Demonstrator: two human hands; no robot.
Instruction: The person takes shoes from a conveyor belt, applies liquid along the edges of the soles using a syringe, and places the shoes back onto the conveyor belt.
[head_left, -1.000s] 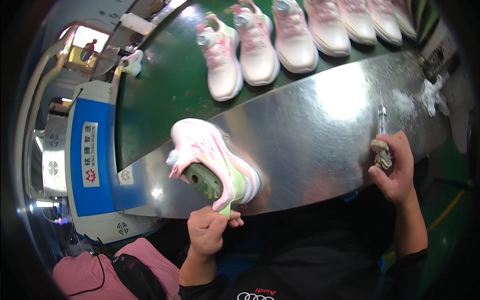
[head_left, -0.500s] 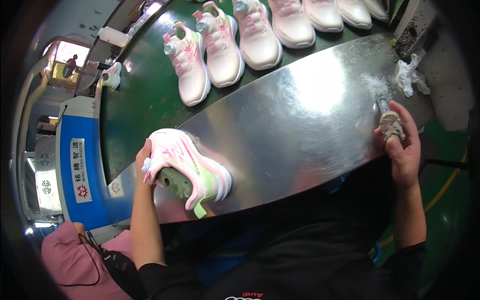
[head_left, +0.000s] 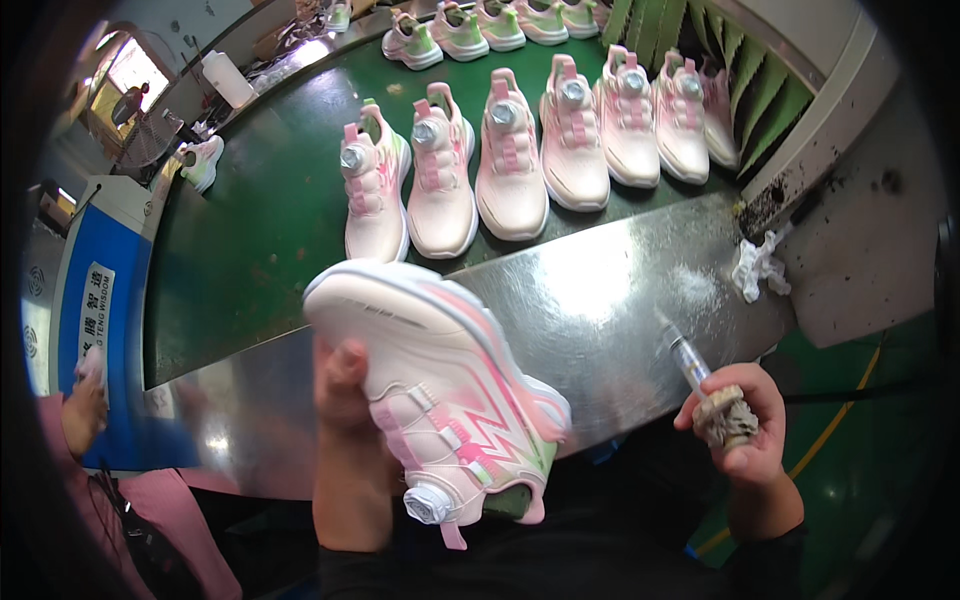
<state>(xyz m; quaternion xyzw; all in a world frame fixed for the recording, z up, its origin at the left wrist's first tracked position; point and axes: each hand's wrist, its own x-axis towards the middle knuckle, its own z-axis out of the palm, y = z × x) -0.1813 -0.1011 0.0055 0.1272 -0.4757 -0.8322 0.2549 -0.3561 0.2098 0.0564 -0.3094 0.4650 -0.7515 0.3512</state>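
Note:
My left hand (head_left: 345,388) grips a pale pink and white sneaker (head_left: 450,370) with green at the heel and a clear lacing dial, raised above the metal edge plate. Its toe points up and left; the sole faces away and is mostly hidden. In my right hand (head_left: 768,412) is a slim syringe (head_left: 688,362), its back end wrapped in grubby, crumpled material. The syringe's tip points up and left over the metal plate (head_left: 560,365), apart from the shoe.
Several matching sneakers (head_left: 510,165) stand in a row on the green conveyor belt (head_left: 255,250), with more (head_left: 455,35) farther back. Crumpled white tissue (head_left: 757,268) lies by a white smear. Green strip curtains (head_left: 765,100) hang at right. Another person's hand (head_left: 85,405) is at left.
My left hand has lifted the sneaker off the plate and turned it, toe now away from me. My right hand with the syringe has come inward and lower in view. The view has shifted.

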